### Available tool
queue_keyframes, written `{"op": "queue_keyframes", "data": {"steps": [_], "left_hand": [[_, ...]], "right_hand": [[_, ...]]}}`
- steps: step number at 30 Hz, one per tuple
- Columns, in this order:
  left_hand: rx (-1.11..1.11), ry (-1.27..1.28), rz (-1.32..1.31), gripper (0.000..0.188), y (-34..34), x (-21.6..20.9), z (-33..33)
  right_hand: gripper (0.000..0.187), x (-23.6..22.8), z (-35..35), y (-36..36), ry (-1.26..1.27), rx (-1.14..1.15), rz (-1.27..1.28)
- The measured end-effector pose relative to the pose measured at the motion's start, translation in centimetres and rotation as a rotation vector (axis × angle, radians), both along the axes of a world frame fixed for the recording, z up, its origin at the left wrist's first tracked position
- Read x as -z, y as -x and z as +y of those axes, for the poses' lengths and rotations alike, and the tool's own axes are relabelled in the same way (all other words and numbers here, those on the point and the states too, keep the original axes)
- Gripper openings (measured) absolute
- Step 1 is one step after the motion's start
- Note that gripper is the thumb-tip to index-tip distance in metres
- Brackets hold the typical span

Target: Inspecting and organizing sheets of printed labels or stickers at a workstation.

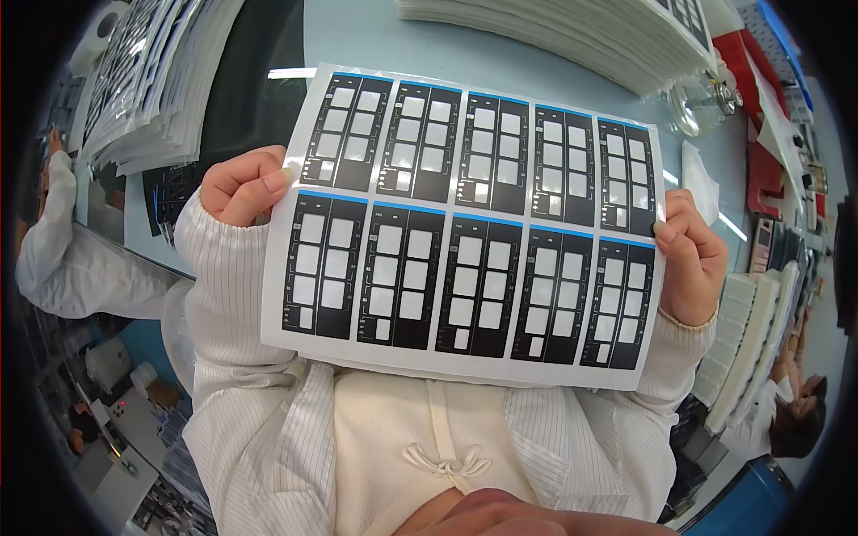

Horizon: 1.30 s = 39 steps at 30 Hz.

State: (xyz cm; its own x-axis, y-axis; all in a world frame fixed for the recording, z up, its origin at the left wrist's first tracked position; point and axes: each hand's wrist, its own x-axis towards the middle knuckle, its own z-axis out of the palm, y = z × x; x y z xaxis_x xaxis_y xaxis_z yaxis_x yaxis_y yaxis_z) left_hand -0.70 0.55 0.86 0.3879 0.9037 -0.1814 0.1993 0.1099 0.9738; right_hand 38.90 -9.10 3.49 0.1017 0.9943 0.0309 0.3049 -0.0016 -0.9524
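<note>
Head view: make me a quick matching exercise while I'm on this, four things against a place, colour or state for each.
Things
1. printed sheet
2. left hand
3. glass jar
4. right hand

Places, colours or states
A. at the picture's upper right, clear
B. gripping the right edge of item 1
C. white, with two rows of black panels
D. gripping the left edge of item 1

Pairs: 1-C, 2-D, 3-A, 4-B

We see a pale blue surface (357, 36) catching a white light streak (733, 227), a whitish surface (119, 491) lower left, and a blue panel (749, 502) lower right.
</note>
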Motion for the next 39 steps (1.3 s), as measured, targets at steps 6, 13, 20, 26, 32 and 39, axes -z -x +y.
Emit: {"op": "queue_keyframes", "data": {"steps": [6,13,20,26,32,39], "left_hand": [[0.084,0.032,-0.067,0.023,1.0,0.2,0.3],[0.044,-0.123,0.019,0.025,-1.0,-0.2,-0.3],[0.115,-0.299,0.243,0.025,-1.0,0.0,-0.2],[0.117,-0.290,0.276,0.023,-1.3,-0.3,-0.1],[0.102,-0.290,0.286,0.022,-1.3,-0.3,-0.4],[0.120,-0.284,0.301,0.022,-1.6,-0.8,-0.3]], "right_hand": [[0.013,-0.1,0.0,0.1,-0.015,-0.013,0.010],[0.012,-0.1,0.1,-0.1,-0.020,-0.019,-0.027],[0.012,-1.1,0.4,-0.8,0.091,-0.083,-0.411],[0.022,-4.2,0.9,1.3,-0.197,-0.150,-0.758],[0.053,-3.4,1.2,9.1,-0.297,-0.718,-0.834],[0.073,-1.2,1.7,12.7,-0.348,-0.696,-0.918]]}}
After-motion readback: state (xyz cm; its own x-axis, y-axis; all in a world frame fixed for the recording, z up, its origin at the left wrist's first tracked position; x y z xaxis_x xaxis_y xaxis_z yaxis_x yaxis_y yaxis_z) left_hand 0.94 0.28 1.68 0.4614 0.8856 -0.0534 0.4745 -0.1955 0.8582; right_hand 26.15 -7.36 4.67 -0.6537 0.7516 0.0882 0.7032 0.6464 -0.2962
